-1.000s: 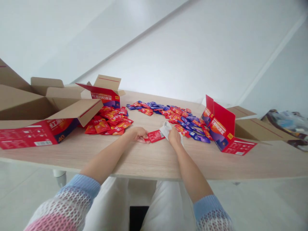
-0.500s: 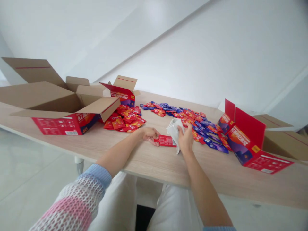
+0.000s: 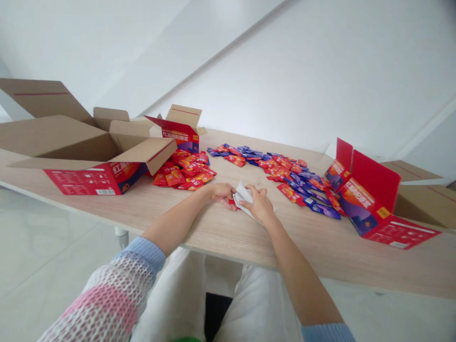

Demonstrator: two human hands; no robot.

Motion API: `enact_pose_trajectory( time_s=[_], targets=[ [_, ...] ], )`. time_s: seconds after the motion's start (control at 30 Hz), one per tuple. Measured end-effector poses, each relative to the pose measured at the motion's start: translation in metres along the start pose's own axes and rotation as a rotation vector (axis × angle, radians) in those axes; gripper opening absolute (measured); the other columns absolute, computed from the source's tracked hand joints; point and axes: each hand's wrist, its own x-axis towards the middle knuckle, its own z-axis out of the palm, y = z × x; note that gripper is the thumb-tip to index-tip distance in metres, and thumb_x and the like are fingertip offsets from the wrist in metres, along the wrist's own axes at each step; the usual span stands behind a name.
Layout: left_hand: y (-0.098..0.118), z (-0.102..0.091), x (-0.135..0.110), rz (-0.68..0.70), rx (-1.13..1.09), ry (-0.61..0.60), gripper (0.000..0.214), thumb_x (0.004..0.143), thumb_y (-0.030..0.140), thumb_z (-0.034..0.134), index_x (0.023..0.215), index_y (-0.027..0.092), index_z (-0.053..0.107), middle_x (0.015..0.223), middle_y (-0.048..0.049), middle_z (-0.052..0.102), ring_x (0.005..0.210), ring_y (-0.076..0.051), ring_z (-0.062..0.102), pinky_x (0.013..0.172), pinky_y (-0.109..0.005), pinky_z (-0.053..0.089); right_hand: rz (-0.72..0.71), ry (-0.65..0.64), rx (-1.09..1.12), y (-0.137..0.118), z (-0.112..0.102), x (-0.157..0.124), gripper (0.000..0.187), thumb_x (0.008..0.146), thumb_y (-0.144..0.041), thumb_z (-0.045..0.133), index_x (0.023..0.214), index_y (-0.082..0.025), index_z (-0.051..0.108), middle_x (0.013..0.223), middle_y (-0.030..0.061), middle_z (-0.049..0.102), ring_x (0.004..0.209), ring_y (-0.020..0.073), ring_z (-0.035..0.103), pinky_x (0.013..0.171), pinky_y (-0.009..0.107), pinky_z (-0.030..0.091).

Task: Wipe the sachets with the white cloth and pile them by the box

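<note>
A red sachet (image 3: 232, 203) lies near the front of the table, pinched at its left end by my left hand (image 3: 223, 194). Most of it is covered by a white cloth (image 3: 244, 194). My right hand (image 3: 261, 205) is closed on this folded cloth and presses it over the sachet. Left of my hands lies a heap of red sachets (image 3: 188, 173). A spread of red and purple sachets (image 3: 302, 187) curves behind and to the right of them.
A large opened carton (image 3: 81, 179) stands at the left, its flaps spread wide. Behind the red heap is a smaller opened box (image 3: 180, 135). Another opened red box (image 3: 370, 209) sits at the right. A white wall (image 3: 285, 90) rises behind the table (image 3: 221, 232).
My right hand has moved left with the cloth, along the red sachet toward my left hand. The cloth now covers most of the sachet. My left hand keeps its hold.
</note>
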Motion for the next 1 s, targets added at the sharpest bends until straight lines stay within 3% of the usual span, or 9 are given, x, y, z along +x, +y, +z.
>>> enact_pose_trajectory(
  time_s=[0.2, 0.33, 0.57, 0.83, 1.0],
  targets=[
    [0.000, 0.001, -0.002, -0.003, -0.007, -0.014, 0.031, 0.073, -0.003, 0.054, 0.099, 0.009, 0.065, 0.080, -0.0118, 0.073, 0.070, -0.022, 0.071, 0.068, -0.032, 0.058, -0.014, -0.022, -0.114, 0.006, 0.001, 0.008, 0.033, 0.088, -0.046, 0.050, 0.119, -0.038, 0.057, 0.101, 0.0042, 0.053, 0.084, 0.0180, 0.060, 0.069, 0.026, 0.040],
    [0.001, 0.003, -0.004, -0.037, -0.018, 0.001, 0.021, 0.079, 0.001, 0.054, 0.096, 0.007, 0.064, 0.077, -0.0142, 0.072, 0.069, -0.022, 0.071, 0.065, -0.032, 0.059, 0.074, -0.032, -0.173, 0.011, 0.001, 0.017, 0.034, 0.090, -0.047, 0.046, 0.120, -0.039, 0.060, 0.104, 0.0061, 0.057, 0.092, 0.0204, 0.060, 0.073, 0.028, 0.041],
    [0.002, 0.002, -0.010, 0.005, -0.066, 0.015, 0.017, 0.081, 0.005, 0.059, 0.097, 0.006, 0.065, 0.080, -0.0147, 0.072, 0.077, -0.021, 0.071, 0.072, -0.030, 0.058, 0.249, -0.050, -0.236, 0.028, -0.001, 0.029, 0.035, 0.089, -0.047, 0.045, 0.120, -0.039, 0.061, 0.108, 0.0088, 0.059, 0.096, 0.0221, 0.061, 0.077, 0.030, 0.045],
    [0.004, -0.002, -0.010, 0.037, -0.103, 0.022, 0.021, 0.075, 0.003, 0.066, 0.096, 0.004, 0.065, 0.085, -0.0162, 0.072, 0.081, -0.022, 0.071, 0.076, -0.027, 0.057, 0.305, 0.170, -0.140, 0.045, -0.008, 0.027, 0.036, 0.093, -0.030, 0.040, 0.123, -0.033, 0.061, 0.112, 0.0099, 0.054, 0.089, 0.0190, 0.060, 0.077, 0.031, 0.045],
    [0.002, -0.005, -0.007, 0.042, -0.139, 0.011, 0.028, 0.078, 0.001, 0.060, 0.106, 0.003, 0.062, 0.090, -0.0168, 0.071, 0.085, -0.023, 0.070, 0.078, -0.029, 0.056, 0.110, 0.330, 0.040, 0.046, -0.016, 0.022, 0.039, 0.093, -0.031, 0.042, 0.130, -0.031, 0.054, 0.110, 0.0056, 0.052, 0.092, 0.0171, 0.055, 0.081, 0.026, 0.043]
  ],
)
